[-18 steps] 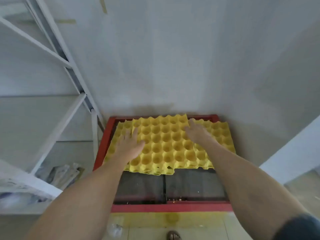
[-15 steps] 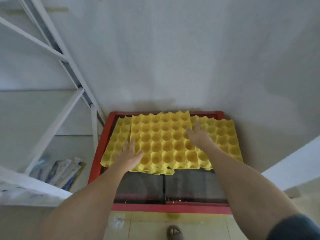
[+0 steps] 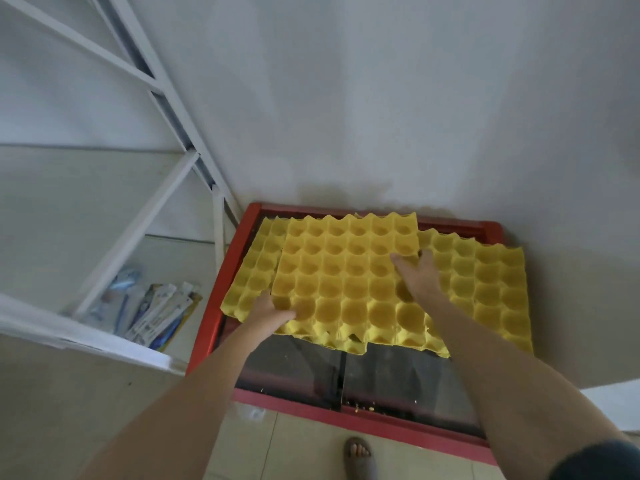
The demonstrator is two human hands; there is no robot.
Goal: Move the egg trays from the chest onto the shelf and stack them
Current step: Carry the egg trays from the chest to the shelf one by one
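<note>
The top egg tray (image 3: 346, 282) lies on the chest (image 3: 294, 407), over two other trays (image 3: 485, 282). The left grip (image 3: 270, 310) pinches its 7 o'clock corner. The right grip (image 3: 419, 277) lies at 3 o'clock; I cannot tell if it holds. A lopsided lift could bend the tray and drop it.

head view only: looks steeply down, forward, over chest (image 3: 214, 327) at wall.

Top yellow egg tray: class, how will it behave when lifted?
The top egg tray looks thin and empty, so probably light. Wide, with left hand and right hand at opposite sides, it may sag. Its ragged near edge could tear.
</note>
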